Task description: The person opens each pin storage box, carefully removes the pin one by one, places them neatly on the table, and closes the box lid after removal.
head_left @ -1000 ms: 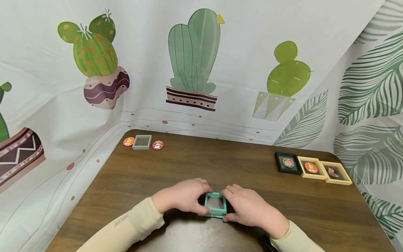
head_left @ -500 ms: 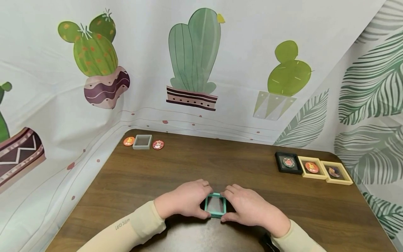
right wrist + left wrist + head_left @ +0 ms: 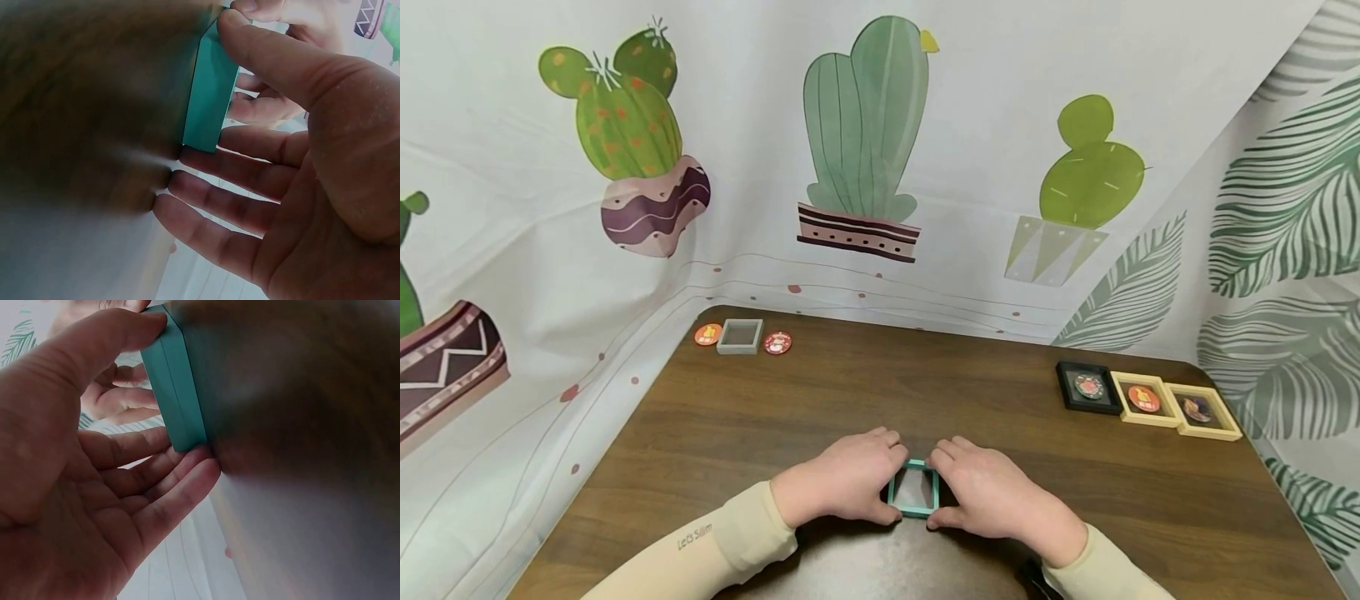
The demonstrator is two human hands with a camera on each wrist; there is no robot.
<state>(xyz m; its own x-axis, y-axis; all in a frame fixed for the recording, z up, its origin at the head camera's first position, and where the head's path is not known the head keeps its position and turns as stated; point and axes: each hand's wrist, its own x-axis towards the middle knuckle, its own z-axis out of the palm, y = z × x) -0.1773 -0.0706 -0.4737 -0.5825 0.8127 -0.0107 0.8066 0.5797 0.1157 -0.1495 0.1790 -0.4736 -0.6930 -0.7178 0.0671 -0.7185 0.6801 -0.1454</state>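
A small square teal display frame (image 3: 915, 511) with a clear film middle lies flat on the table between both hands. My left hand (image 3: 859, 477) holds its left side, thumb at the near corner and fingers at the far corner. The right hand (image 3: 988, 487) grips the opposite side in the same way. In the left wrist view, a thin seam runs along the side of the display frame (image 3: 175, 381), its two halves lying together. The right wrist view has the thumb on one end of the display frame (image 3: 209, 94) and fingertips at the other.
At the back left, a grey display frame (image 3: 741, 337) lies between an orange round badge (image 3: 707, 334) and a red round badge (image 3: 777, 342). On the right, a black frame (image 3: 1088, 387) and two cream frames (image 3: 1145, 399) each hold a badge. A cactus-print cloth (image 3: 955, 250) hangs behind the wooden table.
The teal display frame's upper half has come down onto the lower half, so the gap at its near side has closed. Both hands stay at its sides, with the left shifted slightly right.
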